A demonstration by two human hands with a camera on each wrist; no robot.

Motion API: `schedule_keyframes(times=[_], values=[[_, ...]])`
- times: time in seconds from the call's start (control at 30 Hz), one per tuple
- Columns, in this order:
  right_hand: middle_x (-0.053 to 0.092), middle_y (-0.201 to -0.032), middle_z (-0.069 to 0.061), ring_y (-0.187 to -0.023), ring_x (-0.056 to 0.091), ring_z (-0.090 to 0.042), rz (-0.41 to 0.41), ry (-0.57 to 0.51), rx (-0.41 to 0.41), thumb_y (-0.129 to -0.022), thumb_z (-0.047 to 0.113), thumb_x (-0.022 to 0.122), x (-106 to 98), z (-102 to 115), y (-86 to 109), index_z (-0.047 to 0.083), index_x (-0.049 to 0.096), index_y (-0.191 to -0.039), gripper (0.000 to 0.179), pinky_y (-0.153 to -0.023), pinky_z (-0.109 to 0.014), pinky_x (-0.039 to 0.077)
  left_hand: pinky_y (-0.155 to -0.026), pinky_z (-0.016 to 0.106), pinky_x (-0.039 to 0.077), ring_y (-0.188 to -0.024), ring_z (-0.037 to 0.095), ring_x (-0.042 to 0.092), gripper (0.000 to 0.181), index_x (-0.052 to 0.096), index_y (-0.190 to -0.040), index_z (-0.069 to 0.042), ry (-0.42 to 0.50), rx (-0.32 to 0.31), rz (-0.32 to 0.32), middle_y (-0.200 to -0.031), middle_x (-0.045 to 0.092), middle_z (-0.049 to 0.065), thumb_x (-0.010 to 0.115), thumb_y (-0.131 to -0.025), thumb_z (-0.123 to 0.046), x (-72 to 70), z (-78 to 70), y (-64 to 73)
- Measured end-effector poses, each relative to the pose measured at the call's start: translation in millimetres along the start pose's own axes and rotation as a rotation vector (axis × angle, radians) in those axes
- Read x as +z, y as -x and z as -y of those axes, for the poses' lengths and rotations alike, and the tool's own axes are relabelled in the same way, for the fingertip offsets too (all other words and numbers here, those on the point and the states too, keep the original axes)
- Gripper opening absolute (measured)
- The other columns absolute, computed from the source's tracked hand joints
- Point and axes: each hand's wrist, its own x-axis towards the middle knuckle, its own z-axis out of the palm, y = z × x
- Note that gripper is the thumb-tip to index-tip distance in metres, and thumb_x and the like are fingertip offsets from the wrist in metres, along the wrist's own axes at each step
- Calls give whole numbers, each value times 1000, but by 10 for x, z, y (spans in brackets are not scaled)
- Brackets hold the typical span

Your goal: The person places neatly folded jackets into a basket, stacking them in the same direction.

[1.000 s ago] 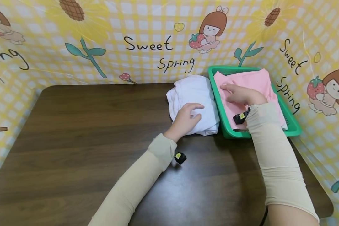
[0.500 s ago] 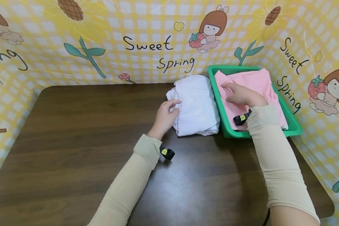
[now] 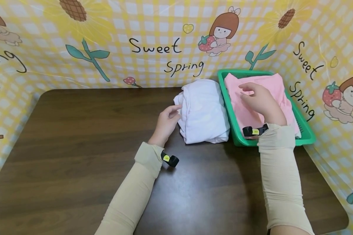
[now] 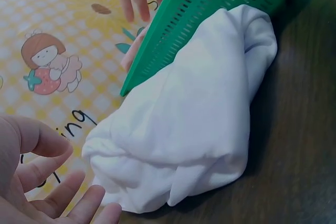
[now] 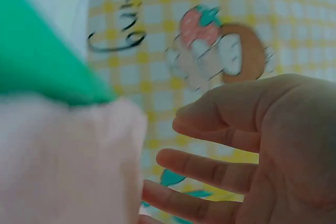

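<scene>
A folded white cloth (image 3: 206, 111) lies in a thick bundle on the table, against the left side of a green plastic basket (image 3: 234, 130). Inside the basket is a folded pink cloth (image 3: 267, 81). My left hand (image 3: 165, 122) is at the left edge of the white cloth, fingers relaxed and holding nothing; in the left wrist view the fingers (image 4: 86, 203) are spread beside the bundle's end. Over the pink cloth hovers my right hand (image 3: 261, 101), its thumb and fingers apart. The right wrist view shows nothing between those fingers (image 5: 210, 171).
The dark wooden table (image 3: 76, 156) has rounded corners. A yellow checked sheet (image 3: 153, 19) printed with flowers and figures stands behind and along both sides. The basket sits in the back right corner, close to the sheet.
My left hand has drawn back left from over the white cloth to its left edge. My right hand has lifted off the pink cloth and shifted slightly right. Both cloths lie where they were.
</scene>
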Motion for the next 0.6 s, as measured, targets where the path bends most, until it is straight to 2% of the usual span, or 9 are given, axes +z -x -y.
schedule_keyframes(times=[0.13,0.3,0.47,0.6], values=[[50,-150,-17,-124,54,-44,-81,-64,-30,-104,24,52,63,152,161,7,52,-147,47,-104,-57,44,-112,41,40,-137,31,48,39,62,-137,-6,-2,-8,-2,-146,54,12,56,-98,-2,-27,4,-17],[51,-149,-13,-124,54,-39,-136,-195,-57,-104,25,52,185,358,315,12,52,-148,46,-101,-54,46,-114,41,37,-141,33,42,46,55,-144,-6,-8,-19,3,-154,45,12,56,-98,-1,-39,31,-24],[51,-148,-11,-124,53,-35,-125,-307,-41,-103,24,54,323,508,372,15,51,-148,46,-101,-52,46,-117,41,33,-145,37,35,53,47,-150,-7,-19,-31,6,-160,34,14,55,-97,-2,-14,65,-33],[49,-149,-17,-125,53,-40,-102,-298,-42,-103,22,55,442,594,337,12,47,-151,50,-103,-55,44,-117,42,32,-147,39,31,59,39,-154,-9,-9,-55,19,-162,27,17,55,-98,-3,6,92,-38]])
